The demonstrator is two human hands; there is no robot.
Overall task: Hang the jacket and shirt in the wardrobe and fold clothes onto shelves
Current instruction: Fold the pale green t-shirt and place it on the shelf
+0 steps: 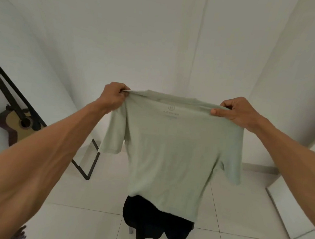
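A pale green T-shirt (173, 149) hangs spread out in front of me, collar up, with a faint printed label below the neckline. My left hand (113, 96) pinches its left shoulder seam. At the opposite shoulder my right hand (233, 111) grips the cloth, thumb pressed along the front. Both arms are stretched forward at about chest height. Below the shirt's hem a black garment (155, 226) lies draped over something low, mostly hidden by the shirt.
A guitar (17, 124) leans against the left wall behind a black metal frame (90, 163). White walls stand ahead and to the right. The floor is pale tile (86, 223), with a white panel edge (296, 217) at the right.
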